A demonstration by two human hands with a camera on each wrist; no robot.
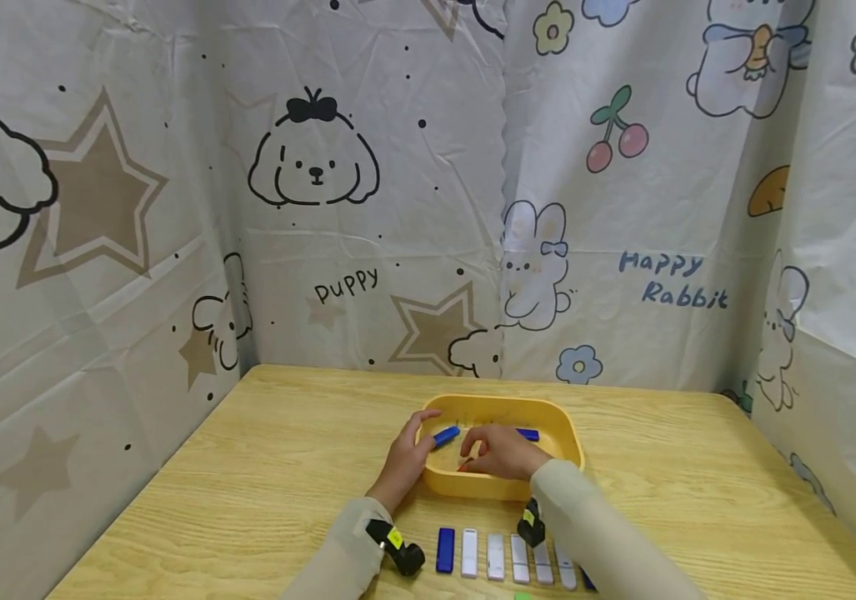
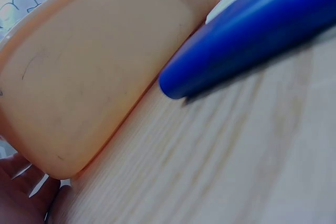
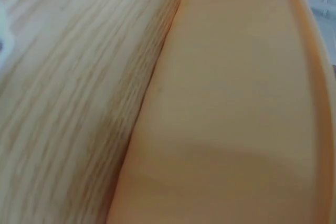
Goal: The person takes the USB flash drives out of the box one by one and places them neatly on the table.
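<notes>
A yellow plastic bin [image 1: 504, 487] stands on the table. My left hand [image 1: 405, 460] grips its left end, the fingers over the rim; in the left wrist view those fingers [image 2: 31, 182] lie round the bin's corner. Inside, near the left hand, lies a blue stick [image 1: 446, 437], shaped like a USB stick. A second blue stick [image 1: 528, 435] lies further right, partly behind my right hand [image 1: 506, 451]. That hand reaches over the near rim into the bin, fingers bent down at a small red thing [image 1: 465, 465]. I cannot tell whether the fingertips pinch it.
In front of the bin, a row of sticks lies on the wooden table [image 1: 307, 442]: a blue stick [image 1: 445, 550] at the left, then several white sticks [image 1: 495, 557]. The right forearm covers the row's right end. A green piece [image 1: 522, 596] shows at the bottom edge. Printed curtains [image 1: 367, 208] surround the table.
</notes>
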